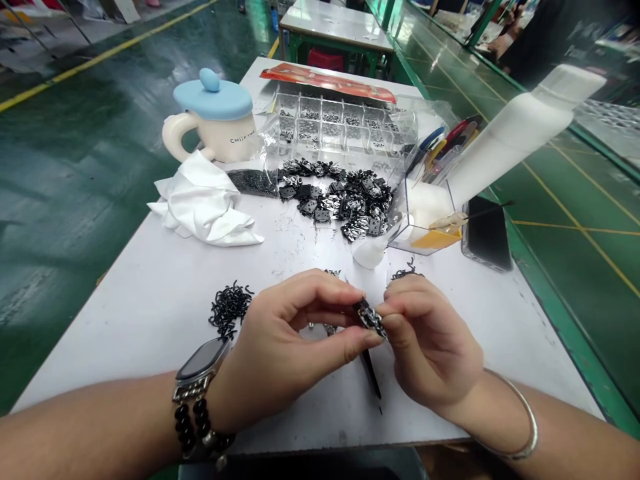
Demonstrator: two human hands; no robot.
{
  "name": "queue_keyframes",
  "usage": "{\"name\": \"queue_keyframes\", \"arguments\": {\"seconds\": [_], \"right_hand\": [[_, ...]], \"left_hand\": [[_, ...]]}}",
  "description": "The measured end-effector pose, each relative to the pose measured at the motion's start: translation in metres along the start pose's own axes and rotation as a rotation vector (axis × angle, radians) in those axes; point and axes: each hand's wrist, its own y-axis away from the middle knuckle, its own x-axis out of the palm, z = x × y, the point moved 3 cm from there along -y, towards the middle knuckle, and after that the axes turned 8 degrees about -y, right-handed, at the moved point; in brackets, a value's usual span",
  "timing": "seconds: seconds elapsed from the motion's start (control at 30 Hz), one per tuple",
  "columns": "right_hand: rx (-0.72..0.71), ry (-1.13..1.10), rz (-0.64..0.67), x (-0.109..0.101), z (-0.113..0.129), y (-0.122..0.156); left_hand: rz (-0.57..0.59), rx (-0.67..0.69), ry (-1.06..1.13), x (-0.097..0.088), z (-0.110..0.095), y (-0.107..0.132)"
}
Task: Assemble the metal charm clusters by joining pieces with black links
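Between the thumb and fingers of my left hand is a small black part with shiny metal pieces. My right hand pinches at the right end of the same part; whether its fingertips also hold a smaller piece is hidden. A thin dark pointed tool, perhaps tweezers, lies on the table under my hands. Left of my left wrist sits a pile of small curved black pieces. Another little heap of black pieces shows just beyond my right hand. Farther back, many similar black parts are heaped.
A clear compartment box with small metal bits stands at the back. To the left are a blue-lidded mug and crumpled white tissue. On the right stand a clear pen holder, a tall white bottle and a phone.
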Motion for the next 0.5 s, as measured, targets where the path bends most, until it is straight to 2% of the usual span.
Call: {"name": "queue_keyframes", "arguments": {"seconds": [0.23,0.5], "right_hand": [[-0.029,0.007,-0.021,0.0015,0.0016,0.0017],[0.015,-0.069,-0.011,0.0024,0.0042,0.0070]], "left_hand": [[0.002,0.042,-0.020,-0.0002,-0.0008,0.0009],[-0.011,0.086,-0.039,-0.0006,-0.0011,0.0012]]}}
